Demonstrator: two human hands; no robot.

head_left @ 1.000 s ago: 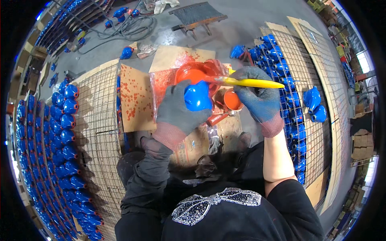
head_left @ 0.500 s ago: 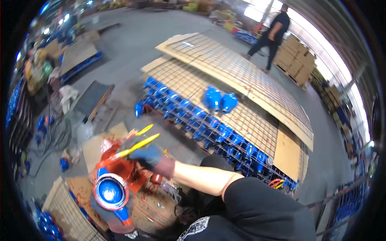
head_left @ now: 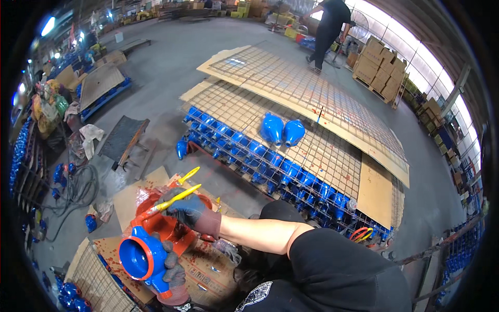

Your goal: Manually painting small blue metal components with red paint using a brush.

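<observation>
My left hand (head_left: pixel 174 268), in a dark glove, grips a blue cast valve body (head_left: pixel 133 258) whose round opening has an orange-red painted rim. That opening faces up and to the left. My right hand (head_left: pixel 189 210), also gloved, is closed around a yellow-handled paintbrush (head_left: pixel 179 198). Its orange-stained bristle end points down-left, just above the valve body; whether they touch I cannot tell. Beneath and behind the hands is a container smeared with red-orange paint (head_left: pixel 169 231). A second yellow-handled brush (head_left: pixel 189 175) rests at its far side.
Paint-spotted cardboard (head_left: pixel 208 278) lies under the work. Beyond my right arm stands a wire-mesh rack (head_left: pixel 306 161) packed with blue castings, with two blue castings (head_left: pixel 282 130) on top. A dark low bench (head_left: pixel 123 139) stands left. A person (head_left: pixel 331 31) walks near stacked cartons (head_left: pixel 379 70).
The valve body has been tilted so its opening turns leftward. My right hand and brush have shifted slightly down-left. The person in the background has moved left.
</observation>
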